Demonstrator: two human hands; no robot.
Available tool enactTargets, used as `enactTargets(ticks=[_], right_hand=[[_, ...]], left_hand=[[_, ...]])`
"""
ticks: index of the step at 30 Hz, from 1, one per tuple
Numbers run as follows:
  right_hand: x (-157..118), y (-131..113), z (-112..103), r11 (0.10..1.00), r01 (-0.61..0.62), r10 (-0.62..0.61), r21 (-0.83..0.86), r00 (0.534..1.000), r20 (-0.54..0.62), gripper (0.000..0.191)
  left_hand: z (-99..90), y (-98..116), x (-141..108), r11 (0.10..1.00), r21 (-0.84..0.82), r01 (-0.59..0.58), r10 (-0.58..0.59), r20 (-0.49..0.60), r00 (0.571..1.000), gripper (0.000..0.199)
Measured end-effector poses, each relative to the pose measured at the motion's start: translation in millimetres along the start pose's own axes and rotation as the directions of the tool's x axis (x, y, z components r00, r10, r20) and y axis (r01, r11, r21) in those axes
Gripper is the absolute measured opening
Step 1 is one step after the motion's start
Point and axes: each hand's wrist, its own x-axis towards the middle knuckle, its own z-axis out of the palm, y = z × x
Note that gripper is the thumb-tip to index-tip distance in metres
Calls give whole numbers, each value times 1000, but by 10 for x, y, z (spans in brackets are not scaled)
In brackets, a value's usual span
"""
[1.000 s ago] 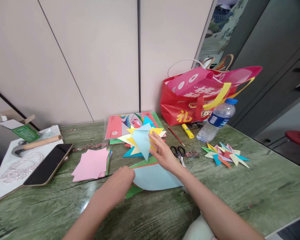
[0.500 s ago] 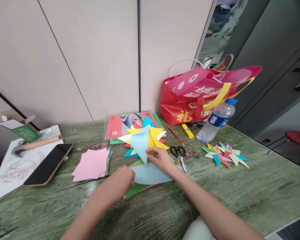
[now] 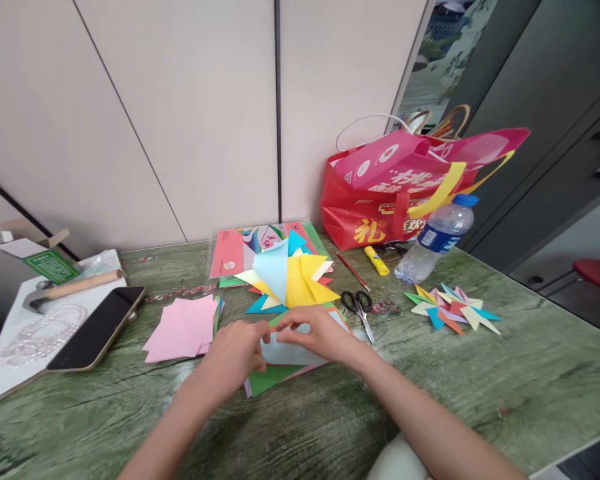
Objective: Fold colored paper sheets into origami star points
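Note:
Both my hands are over a stack of coloured paper with a light blue sheet (image 3: 293,352) and a green sheet (image 3: 270,381). My left hand (image 3: 240,343) is at the stack's left edge, fingers bent, thumb and forefinger apart. My right hand (image 3: 323,333) hovers over the blue sheet, its thumb and fingers apart with nothing between them. Just beyond them, a folded light blue paper piece (image 3: 274,268) lies on top of a pile of pointed folded pieces, beside a yellow folded piece (image 3: 303,280). Whether my left fingers touch the sheet is hard to tell.
Pink paper squares (image 3: 183,328) lie to the left, beyond them a phone (image 3: 97,328) and a hammer (image 3: 75,288). On the right are scissors (image 3: 359,307), a glue stick (image 3: 377,261), a water bottle (image 3: 437,237), a red bag (image 3: 365,200) and more folded pieces (image 3: 453,308).
My right hand has let go of the folded light blue piece, which now rests on the pile, and has come back toward me over the stack. My left fingers have loosened.

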Motion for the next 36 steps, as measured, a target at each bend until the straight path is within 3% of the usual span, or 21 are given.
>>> enactTargets(ticks=[4,9,12,14,16,17,18,19,20,22,24,26,28,32,36], right_hand=[[-47,-95,32,999,31,-34,37,996,85,22],[-65,-72,70,998,68,-67,-7,989,135,10],[-66,-83,81,1000,27,-28,8,996,90,13],[-62,-111,77,999,-12,12,36,1000,8,13],[-55,-149,64,997,-52,58,50,990,-132,11],[-52,-168,55,996,-70,79,52,974,-211,10],[-51,-186,46,995,-78,91,55,953,-289,10],[-52,-203,37,996,-76,91,56,931,-353,9],[-55,-220,28,996,-64,81,54,908,-411,10],[-67,-254,15,999,-6,24,38,872,-489,10],[-82,-295,7,997,80,-66,4,854,-516,9],[-95,-344,5,987,161,-154,-29,858,-489,7],[-105,-391,12,977,207,-207,-47,876,-436,8],[-121,-434,40,970,238,-238,-44,900,-366,8],[-137,-412,59,984,169,-139,62,934,-330,6]], left_hand=[[-6,-30,25,995,-98,9,-13,-36,999,14],[22,-34,64,950,-312,2,-41,-117,992,9],[13,13,59,916,-400,-28,-83,-259,962,10],[-17,66,31,907,-414,-81,-134,-464,876,14],[-56,118,-8,922,-374,-98,-194,-666,720,16],[-74,139,-26,925,-370,-83,-232,-725,649,17],[-88,154,-40,918,-393,-63,-277,-744,608,18],[-96,163,-46,893,-448,-41,-334,-721,607,20],[-98,166,-46,850,-526,-25,-389,-659,643,23],[-85,165,-26,721,-693,-15,-434,-469,770,37],[-59,169,3,566,-823,-41,-382,-307,872,55],[-39,194,20,425,-900,-97,-295,-239,925,66],[-37,238,19,333,-931,-148,-231,-233,945,63],[-69,304,-6,276,-941,-198,-226,-264,938,51],[-93,267,-18,206,-964,-170,-242,-218,945,61]])
